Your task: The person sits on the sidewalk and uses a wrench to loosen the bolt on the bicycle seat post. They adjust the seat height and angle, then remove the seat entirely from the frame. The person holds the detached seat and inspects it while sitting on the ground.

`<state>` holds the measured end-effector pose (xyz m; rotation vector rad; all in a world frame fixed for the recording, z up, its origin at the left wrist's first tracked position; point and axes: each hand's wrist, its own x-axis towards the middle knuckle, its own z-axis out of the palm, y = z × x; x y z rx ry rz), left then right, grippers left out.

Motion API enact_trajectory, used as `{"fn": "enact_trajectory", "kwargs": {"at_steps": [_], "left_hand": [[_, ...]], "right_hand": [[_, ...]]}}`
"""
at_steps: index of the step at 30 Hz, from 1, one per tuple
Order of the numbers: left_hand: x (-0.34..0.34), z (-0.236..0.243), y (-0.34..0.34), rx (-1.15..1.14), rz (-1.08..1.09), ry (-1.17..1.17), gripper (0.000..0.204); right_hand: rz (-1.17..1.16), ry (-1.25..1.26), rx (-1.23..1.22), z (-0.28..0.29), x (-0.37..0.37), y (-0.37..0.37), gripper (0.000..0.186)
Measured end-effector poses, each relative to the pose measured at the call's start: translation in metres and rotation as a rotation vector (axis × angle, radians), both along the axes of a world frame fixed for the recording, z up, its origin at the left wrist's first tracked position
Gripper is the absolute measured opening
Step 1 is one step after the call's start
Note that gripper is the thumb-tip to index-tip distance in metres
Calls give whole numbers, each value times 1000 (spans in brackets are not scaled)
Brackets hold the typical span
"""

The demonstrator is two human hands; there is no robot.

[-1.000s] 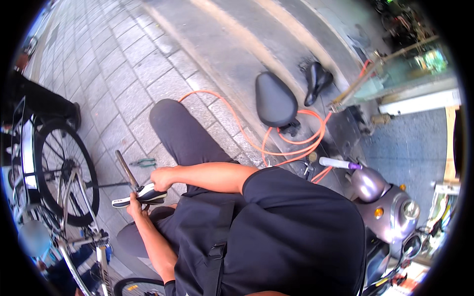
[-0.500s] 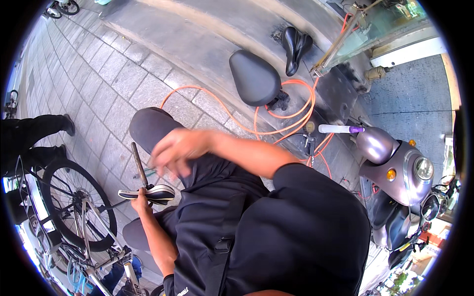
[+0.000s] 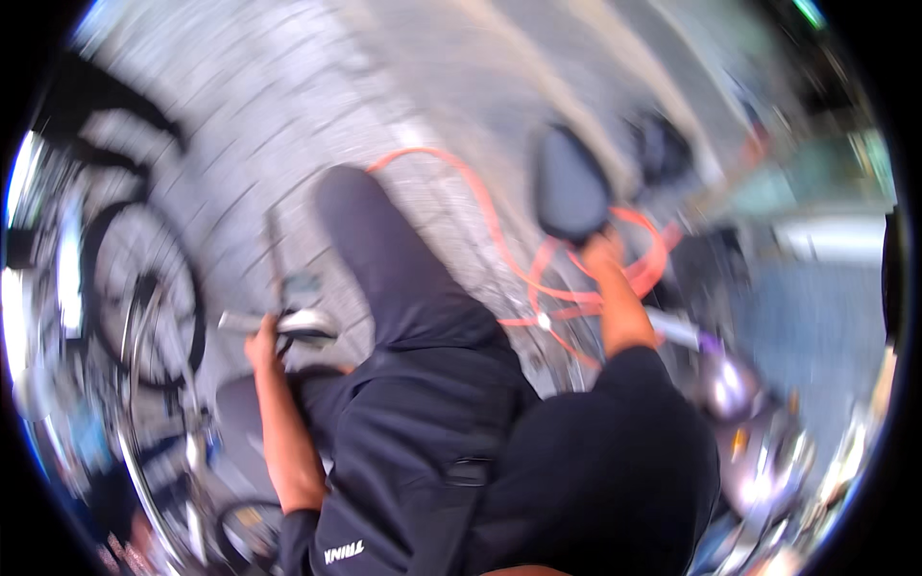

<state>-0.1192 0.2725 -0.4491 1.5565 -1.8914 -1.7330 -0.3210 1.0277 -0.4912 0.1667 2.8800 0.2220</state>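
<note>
My left hand (image 3: 261, 346) is closed around a bicycle saddle (image 3: 309, 323), seen edge-on with pale and dark parts. A dark seatpost (image 3: 273, 240) stands out from it, away from me. My right arm reaches out to a wide black saddle (image 3: 569, 182) on the stone step. At that saddle's broad rear end is my right hand (image 3: 603, 252), its fingers smeared by motion and partly hidden; whether it grips cannot be told. Just right of it lies a second, slimmer black saddle (image 3: 665, 149), blurred.
An orange hose (image 3: 490, 202) loops over the pavement and step near my right hand. A bicycle wheel (image 3: 144, 293) stands at the left, with a person's dark-clothed legs (image 3: 106, 115) beyond. A silvery purple scooter (image 3: 764, 461) and a white-and-purple tube (image 3: 677, 329) are at the right.
My right hand has gone from above my knee out to the wide black saddle. My left hand keeps its hold on the bicycle saddle. The whole view has swung and blurred.
</note>
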Motion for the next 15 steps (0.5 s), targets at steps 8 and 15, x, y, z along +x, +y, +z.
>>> {"fn": "enact_trajectory", "kwargs": {"at_steps": [8, 15], "left_hand": [[-7, 83, 41, 217, 275, 469, 14], [4, 76, 36, 265, 357, 711, 7]], "right_hand": [[-134, -180, -689, 103, 51, 15, 37], [-159, -412, -1687, 252, -24, -211, 41]]}}
